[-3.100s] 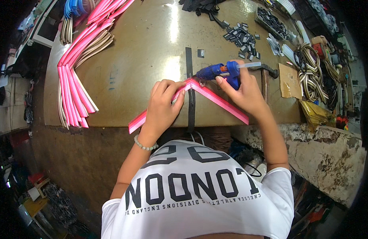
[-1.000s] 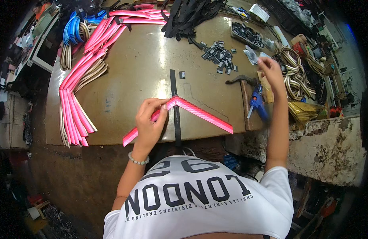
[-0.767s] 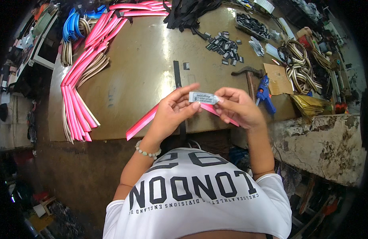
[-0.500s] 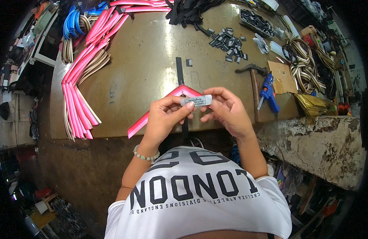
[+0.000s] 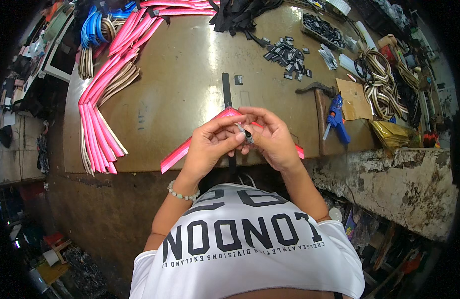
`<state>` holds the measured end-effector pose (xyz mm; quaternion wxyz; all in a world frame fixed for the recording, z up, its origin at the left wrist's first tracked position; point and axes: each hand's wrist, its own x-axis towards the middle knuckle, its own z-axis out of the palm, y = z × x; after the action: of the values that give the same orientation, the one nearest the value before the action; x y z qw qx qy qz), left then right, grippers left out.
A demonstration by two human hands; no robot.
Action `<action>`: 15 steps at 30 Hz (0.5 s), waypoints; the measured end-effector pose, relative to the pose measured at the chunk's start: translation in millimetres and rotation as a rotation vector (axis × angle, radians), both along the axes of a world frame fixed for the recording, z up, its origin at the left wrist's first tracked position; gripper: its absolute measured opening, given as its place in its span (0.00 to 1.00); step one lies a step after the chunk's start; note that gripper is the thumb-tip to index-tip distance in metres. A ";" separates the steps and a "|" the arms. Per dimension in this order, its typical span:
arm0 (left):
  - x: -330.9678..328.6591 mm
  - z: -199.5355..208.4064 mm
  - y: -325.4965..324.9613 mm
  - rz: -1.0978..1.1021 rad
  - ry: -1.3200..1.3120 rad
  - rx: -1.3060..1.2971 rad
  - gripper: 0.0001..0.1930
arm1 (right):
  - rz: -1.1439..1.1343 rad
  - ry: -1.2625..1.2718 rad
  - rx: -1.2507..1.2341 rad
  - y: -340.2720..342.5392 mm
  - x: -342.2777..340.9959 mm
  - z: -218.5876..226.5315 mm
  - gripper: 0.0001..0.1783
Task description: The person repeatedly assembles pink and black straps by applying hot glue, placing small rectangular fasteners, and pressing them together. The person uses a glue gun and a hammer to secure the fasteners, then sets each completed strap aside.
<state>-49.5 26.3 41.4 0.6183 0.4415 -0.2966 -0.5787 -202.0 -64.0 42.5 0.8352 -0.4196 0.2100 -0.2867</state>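
Close to the table's near edge, a small grey-white label (image 5: 249,136) with dark print is bent over on itself. My left hand (image 5: 213,134) pinches it from one side, and my right hand (image 5: 273,142) grips it from the other, fingertips meeting. Behind both hands lies a bent pink strip (image 5: 176,156), its middle partly hidden by my fingers. A black strap (image 5: 226,89) runs away from me from under that strip's peak. Beside the strap is one small black label piece (image 5: 238,79).
Bundled pink strips (image 5: 98,134) cover the left side, with blue ones (image 5: 92,29) behind. Small black labels (image 5: 289,56) are heaped far right, near a filled tray (image 5: 322,31). A hammer (image 5: 317,88), blue glue gun (image 5: 335,119) and coiled beige cords (image 5: 382,89) lie right.
The label was stretched flat between my hands and is now folded over. My right hand has moved left and closed on it beside my left hand.
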 end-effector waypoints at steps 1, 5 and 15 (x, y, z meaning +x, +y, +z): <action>-0.9 -0.3 -0.1 0.025 -0.021 0.004 0.08 | 0.013 0.015 -0.015 -2.7 0.3 0.1 0.18; 4.0 0.2 -0.3 0.272 -0.713 -0.348 0.09 | 0.170 0.170 0.141 -19.6 -7.0 3.7 0.16; 9.1 3.5 2.8 0.214 -0.423 -0.116 0.11 | 0.120 0.208 -0.034 -10.2 -9.9 12.8 0.12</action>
<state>-40.4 29.1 44.9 0.6246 0.5455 -0.4037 -0.3865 -212.0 -74.2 55.3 0.8173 -0.4731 0.2652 -0.1945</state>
